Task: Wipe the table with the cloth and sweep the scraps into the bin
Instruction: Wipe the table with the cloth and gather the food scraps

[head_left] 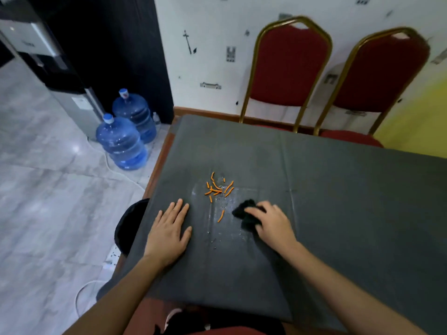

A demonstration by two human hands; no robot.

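The table (pixel 338 189) is covered with a dark grey sheet, and everything here is placed from the small heap of orange scraps (pixel 217 188) lying near its middle. The scraps are thin short sticks, most bunched together, with 1 stray piece (pixel 220 216) lying apart on the near side of the heap. Pale crumbs and a dull smear spread over the sheet around and nearer than the heap.

The right hand (pixel 271 224) is nearer than the scraps and to their right, pressing down on a crumpled black cloth (pixel 244 211). Its fingers are curled over the cloth, holding it bunched against the sheet, and the cloth's free end pokes out toward the stray piece without touching it.

The left hand (pixel 169 229) lies nearer than the scraps and to their left, flat on the sheet with the palm down, fingers straight and close together, thumb spread; it holds nothing.

Further left of the scraps, past the table's edge and below it, sits a black bin (pixel 127 228), only partly seen behind the overhanging sheet. Beyond it on the pale floor stand 2 blue water bottles (pixel 123 143). On the far side of the scraps, 2 red chairs (pixel 290 68) with gold frames stand against the wall.
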